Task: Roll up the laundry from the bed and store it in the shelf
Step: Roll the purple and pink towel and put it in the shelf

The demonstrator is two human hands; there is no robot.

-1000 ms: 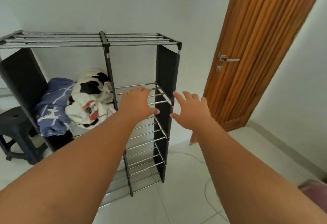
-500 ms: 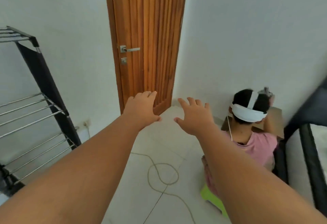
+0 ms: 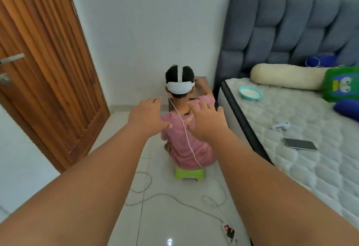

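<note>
Both hands, left hand (image 3: 146, 116) and right hand (image 3: 206, 122), empty with fingers spread, held forward, likely reaching for laundry on the bed (image 3: 303, 129).

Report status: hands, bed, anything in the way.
Left hand open, empty. Right hand open, empty. Bed: no laundry visible. Seated person and floor cable in the way.
</note>
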